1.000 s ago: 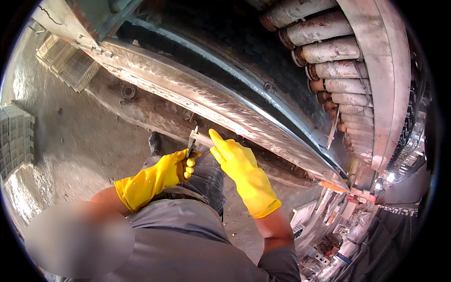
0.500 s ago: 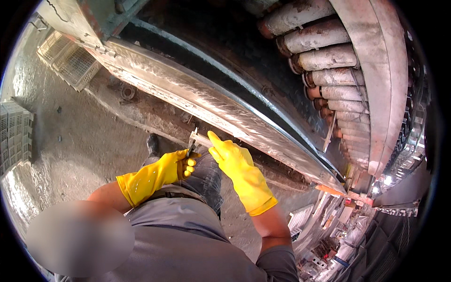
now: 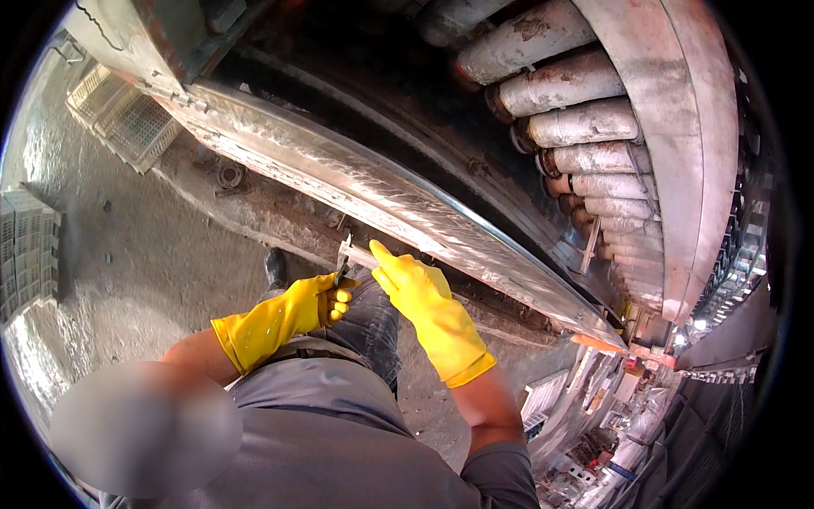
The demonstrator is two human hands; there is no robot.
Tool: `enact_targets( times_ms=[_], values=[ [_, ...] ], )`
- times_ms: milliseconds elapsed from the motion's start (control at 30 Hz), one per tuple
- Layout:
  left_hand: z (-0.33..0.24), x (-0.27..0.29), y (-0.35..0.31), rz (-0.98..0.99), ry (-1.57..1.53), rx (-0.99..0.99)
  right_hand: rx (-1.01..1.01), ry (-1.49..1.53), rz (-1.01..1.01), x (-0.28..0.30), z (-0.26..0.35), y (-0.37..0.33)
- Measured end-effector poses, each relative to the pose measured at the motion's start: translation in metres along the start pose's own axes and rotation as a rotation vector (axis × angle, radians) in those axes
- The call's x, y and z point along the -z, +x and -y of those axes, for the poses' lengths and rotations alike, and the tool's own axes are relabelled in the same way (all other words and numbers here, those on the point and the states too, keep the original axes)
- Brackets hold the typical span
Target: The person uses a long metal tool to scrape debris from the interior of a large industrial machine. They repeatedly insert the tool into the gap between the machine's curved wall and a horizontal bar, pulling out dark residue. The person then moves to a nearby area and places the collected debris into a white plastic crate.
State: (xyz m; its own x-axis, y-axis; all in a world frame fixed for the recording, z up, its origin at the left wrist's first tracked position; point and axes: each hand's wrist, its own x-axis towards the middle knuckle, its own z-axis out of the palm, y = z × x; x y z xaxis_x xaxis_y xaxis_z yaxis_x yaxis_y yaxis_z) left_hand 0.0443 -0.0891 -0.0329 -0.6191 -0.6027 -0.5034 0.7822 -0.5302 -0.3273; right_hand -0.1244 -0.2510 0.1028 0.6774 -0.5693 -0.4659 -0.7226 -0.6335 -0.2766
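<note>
Both my hands wear yellow rubber gloves and meet in front of my waist. My left hand [image 3: 312, 304] is closed on a small dark piece [image 3: 340, 273] that sticks up past its fingers. My right hand [image 3: 421, 295] grips a slim pale bar [image 3: 359, 255], its fingers pressed together and pointing up and left. At the bar's left end, a light upright tip meets the top of the dark piece. The bar's other end is hidden behind the right glove, and its exact kind is too small to make out.
A long metal machine edge [image 3: 339, 182] runs diagonally just beyond my hands. Above it sit a row of thick pale rollers [image 3: 585, 114] and a curved beam [image 3: 670, 110]. Plastic crates [image 3: 140, 127] and a crate stack [image 3: 30, 246] stand left. A round metal part [image 3: 229, 176] lies below the machine.
My hands stay almost in place, still together with the bar and the dark piece. Behind the machine's edge, the wide dark band with a bright rim has slipped from view, leaving a thin bright line.
</note>
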Motion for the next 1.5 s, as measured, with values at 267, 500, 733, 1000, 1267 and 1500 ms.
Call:
enact_targets(
  times_ms=[267, 500, 733, 1000, 1267, 1500],
  values=[
    [-0.016, -0.013, 0.008, 0.002, -0.012, 0.000, -0.029, 0.000, 0.055, 0.017, -0.006, 0.018],
    [-0.024, -0.020, 0.015, 0.009, -0.028, 0.022, -0.027, 0.015, 0.078, 0.025, -0.015, 0.027],
    [-0.031, -0.025, 0.021, -0.017, -0.020, 0.010, -0.007, 0.030, 0.047, 0.025, -0.025, 0.035],
    [-0.038, -0.020, 0.024, 0.101, -0.043, 0.021, 0.003, 0.056, 0.037, 0.029, -0.026, 0.044],
    [-0.050, -0.052, 0.007, -0.136, 0.372, -0.097, -0.014, 0.218, -0.061, 0.008, -0.036, 0.039],
    [-0.061, -0.064, 0.003, -0.126, 0.808, -0.117, 0.039, 0.261, -0.226, -0.026, -0.040, 0.011]
  ],
)
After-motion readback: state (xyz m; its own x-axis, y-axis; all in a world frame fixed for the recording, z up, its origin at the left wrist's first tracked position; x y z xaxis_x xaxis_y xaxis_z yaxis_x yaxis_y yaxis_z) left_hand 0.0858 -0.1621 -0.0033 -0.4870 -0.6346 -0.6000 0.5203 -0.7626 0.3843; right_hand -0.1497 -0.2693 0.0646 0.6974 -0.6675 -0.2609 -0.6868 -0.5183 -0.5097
